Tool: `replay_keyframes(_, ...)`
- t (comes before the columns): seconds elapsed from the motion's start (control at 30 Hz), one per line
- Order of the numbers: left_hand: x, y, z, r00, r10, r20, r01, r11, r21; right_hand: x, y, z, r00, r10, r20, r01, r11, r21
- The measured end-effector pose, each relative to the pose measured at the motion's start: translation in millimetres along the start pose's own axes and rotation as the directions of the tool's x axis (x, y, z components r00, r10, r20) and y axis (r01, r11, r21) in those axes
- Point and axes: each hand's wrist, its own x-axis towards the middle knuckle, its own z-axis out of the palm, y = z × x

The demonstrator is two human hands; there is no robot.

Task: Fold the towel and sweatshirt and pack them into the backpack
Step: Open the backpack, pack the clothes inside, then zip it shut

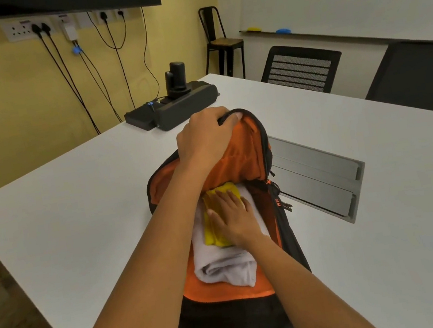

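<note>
Both garments sit inside the black, orange-lined backpack [238, 166]: the flat, released right hand [231, 217] presses the folded yellow towel [214, 234] onto the rolled white sweatshirt [225, 266] beneath it. Left hand [203, 137] grips the flap; press evenly, deeper.

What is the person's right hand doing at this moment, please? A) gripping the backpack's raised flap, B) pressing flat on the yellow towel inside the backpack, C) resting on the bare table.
B: the right hand lies flat on the yellow towel, which sits on the folded white sweatshirt inside the backpack.
</note>
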Motion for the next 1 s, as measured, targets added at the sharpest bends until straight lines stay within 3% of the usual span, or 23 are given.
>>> replay_keyframes(0.1,1,-1,-1,0.999,0.031,-0.008,-0.031,0.999,0.028,16,-5,20,0.989,0.059,0.135,-0.048,0.996,-0.080)
replay_keyframes(0.4,0,0,1,0.993,0.118,-0.016,-0.116,0.990,0.084,36,6,40,0.977,0.114,0.180,-0.077,0.977,-0.198)
replay_keyframes(0.7,-7,13,-14,0.980,0.197,-0.020,-0.196,0.980,0.030,84,16,36,0.892,0.249,0.376,-0.113,0.930,-0.349)
replay_keyframes(0.8,-6,9,-12,0.982,0.186,-0.013,-0.185,0.980,0.071,81,18,36,0.894,0.236,0.381,-0.104,0.937,-0.334)
replay_keyframes(1.0,-3,6,-9,0.992,0.129,0.001,-0.128,0.984,0.126,65,21,27,0.914,0.163,0.371,-0.115,0.982,-0.148)
